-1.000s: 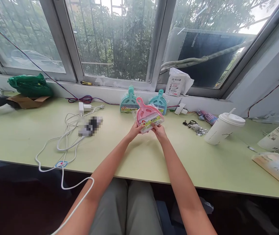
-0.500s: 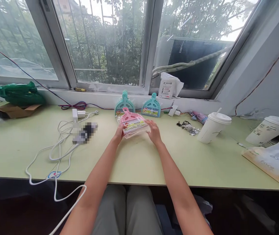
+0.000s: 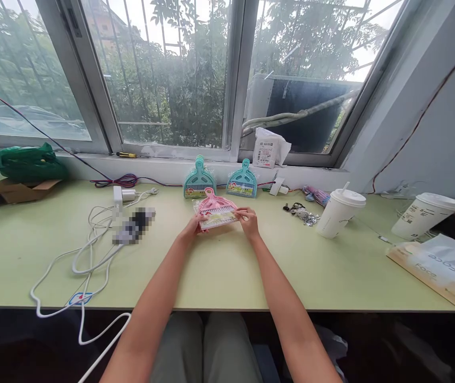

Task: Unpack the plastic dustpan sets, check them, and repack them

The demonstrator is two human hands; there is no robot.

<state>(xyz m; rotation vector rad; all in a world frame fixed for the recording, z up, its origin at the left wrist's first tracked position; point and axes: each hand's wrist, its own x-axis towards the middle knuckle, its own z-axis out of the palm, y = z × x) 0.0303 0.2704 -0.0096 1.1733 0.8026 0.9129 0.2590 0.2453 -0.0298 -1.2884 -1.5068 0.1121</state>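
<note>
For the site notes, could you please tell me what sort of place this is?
Probably a casual indoor workspace: a long pale-green table against the window, with tangled white cables and lidded paper cups beside the wrapped dustpan sets.

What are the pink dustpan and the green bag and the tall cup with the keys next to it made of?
The pink dustpan looks like smooth plastic: bright, evenly coloured. The green bag seems to be thin, shiny plastic, since it crumples. The tall cup is matte white, maybe paper; I can't be sure.
</note>
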